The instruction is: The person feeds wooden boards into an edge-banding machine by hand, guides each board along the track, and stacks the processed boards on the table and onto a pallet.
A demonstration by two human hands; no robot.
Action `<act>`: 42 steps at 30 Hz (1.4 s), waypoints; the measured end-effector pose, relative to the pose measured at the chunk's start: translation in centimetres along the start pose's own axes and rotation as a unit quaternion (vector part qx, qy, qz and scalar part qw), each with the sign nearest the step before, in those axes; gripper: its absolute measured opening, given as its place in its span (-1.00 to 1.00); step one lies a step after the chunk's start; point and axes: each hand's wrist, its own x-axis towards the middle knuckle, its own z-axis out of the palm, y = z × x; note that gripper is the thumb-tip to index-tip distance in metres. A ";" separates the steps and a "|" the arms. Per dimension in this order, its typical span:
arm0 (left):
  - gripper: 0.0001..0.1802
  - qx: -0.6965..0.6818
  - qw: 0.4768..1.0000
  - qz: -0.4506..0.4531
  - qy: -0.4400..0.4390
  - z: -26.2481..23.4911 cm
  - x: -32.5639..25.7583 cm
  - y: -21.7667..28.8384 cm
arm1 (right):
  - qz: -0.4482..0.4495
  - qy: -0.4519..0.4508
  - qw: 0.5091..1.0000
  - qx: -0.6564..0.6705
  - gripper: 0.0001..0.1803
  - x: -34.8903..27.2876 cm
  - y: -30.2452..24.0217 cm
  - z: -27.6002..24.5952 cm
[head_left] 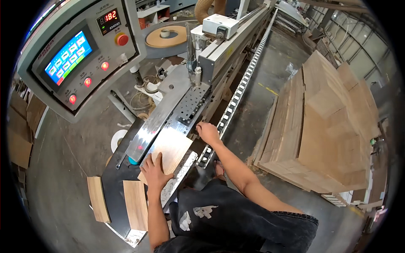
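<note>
A light wood-grain board (172,145) lies flat on the metal bed of a long machine (192,103), its far end at the perforated plate. My left hand (157,172) rests on the board's near end, with fingers spread and thumb out toward its right edge. Past the board's far right corner, my right hand (207,133) is at the machine's side, fingers curled inward. Whatever those fingers grip, if anything, is hidden. Two more wood-grain boards, one nearer (136,205) and one farther left (98,199), lie on a dark curved table (117,185).
A control panel (80,55) with a lit screen and red buttons overhangs at upper left. Behind the machine sits a brown coil of edging strip (166,36). A roller track (244,80) runs along the right side. Tall stacked boards (325,126) stand farther right.
</note>
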 end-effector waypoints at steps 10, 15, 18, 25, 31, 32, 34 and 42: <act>-0.12 0.055 0.996 0.071 0.021 2.7 3.2 2.2 | 0.001 0.114 0.986 0.121 -0.73 -0.3 -0.4 -0.3; -0.11 0.063 0.997 0.054 0.003 3.2 6.9 4.2 | -0.017 0.149 0.979 0.135 -0.80 0.1 1.0 0.1; -0.09 0.058 0.998 0.038 -0.005 3.3 7.8 4.6 | -0.030 0.210 0.968 0.136 -0.78 -0.7 0.5 1.3; -0.01 0.044 0.998 0.031 -0.024 3.3 9.6 5.2 | -0.126 -0.006 0.989 0.078 0.36 -8.7 -7.1 3.9; -0.07 0.016 1.000 0.017 -0.017 3.4 10.0 5.5 | -0.124 -0.058 0.982 0.132 0.59 -8.3 -8.5 5.1; -0.07 0.020 0.999 0.015 -0.020 3.4 10.0 5.5 | -0.111 -0.070 0.981 0.141 0.60 -8.1 -8.6 5.3; -0.15 -0.013 1.000 0.023 0.003 3.6 10.4 5.5 | -0.086 -0.074 0.983 0.141 0.60 -7.7 -8.8 5.7; -0.43 -0.187 0.974 -0.025 0.126 4.5 8.4 3.7 | -0.023 -0.082 0.979 0.183 0.62 -4.4 -6.6 4.2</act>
